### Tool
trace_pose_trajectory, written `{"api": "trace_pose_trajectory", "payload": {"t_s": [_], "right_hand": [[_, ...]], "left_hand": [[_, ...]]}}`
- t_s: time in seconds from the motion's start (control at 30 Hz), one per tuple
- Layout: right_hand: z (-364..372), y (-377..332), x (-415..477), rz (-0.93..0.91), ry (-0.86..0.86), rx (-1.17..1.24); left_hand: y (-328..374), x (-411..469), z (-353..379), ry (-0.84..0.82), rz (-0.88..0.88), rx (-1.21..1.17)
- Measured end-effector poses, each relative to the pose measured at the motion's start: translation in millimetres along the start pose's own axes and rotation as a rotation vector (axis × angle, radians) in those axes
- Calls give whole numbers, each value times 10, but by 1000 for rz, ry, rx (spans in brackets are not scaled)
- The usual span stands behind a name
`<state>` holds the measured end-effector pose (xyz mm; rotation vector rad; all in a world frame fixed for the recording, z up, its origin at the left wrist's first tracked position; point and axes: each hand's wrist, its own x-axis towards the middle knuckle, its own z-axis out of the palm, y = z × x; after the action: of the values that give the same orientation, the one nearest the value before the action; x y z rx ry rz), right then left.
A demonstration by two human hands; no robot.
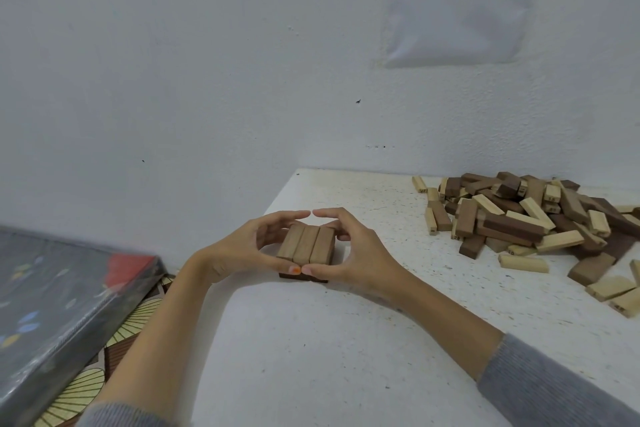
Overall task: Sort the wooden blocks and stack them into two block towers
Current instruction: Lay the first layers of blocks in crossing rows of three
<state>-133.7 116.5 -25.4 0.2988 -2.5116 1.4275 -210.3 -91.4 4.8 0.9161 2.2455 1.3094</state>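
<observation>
A single head-worn wide-angle view looks forward and down from close above the white surface (346, 340), facing the wall (173, 62), both forearms reaching in from below.

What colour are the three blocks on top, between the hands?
The top blocks are mid-brown, shown in the head view.

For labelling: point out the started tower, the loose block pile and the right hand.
started tower (305, 246): head view, middle top block.
loose block pile (512, 226): head view, dark block mid-pile.
right hand (362, 253): head view, back of hand.
</observation>
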Motion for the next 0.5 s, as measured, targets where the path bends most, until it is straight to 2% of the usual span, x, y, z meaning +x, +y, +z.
{"api": "trace_pose_trajectory", "payload": {"t_s": [0.3, 0.5], "right_hand": [[5, -38, -20, 25, -5, 38], [-61, -92, -70, 114, -77, 86]], "left_hand": [[-12, 3, 20, -10, 7, -32], [-16, -9, 10, -133, -22, 7]]}}
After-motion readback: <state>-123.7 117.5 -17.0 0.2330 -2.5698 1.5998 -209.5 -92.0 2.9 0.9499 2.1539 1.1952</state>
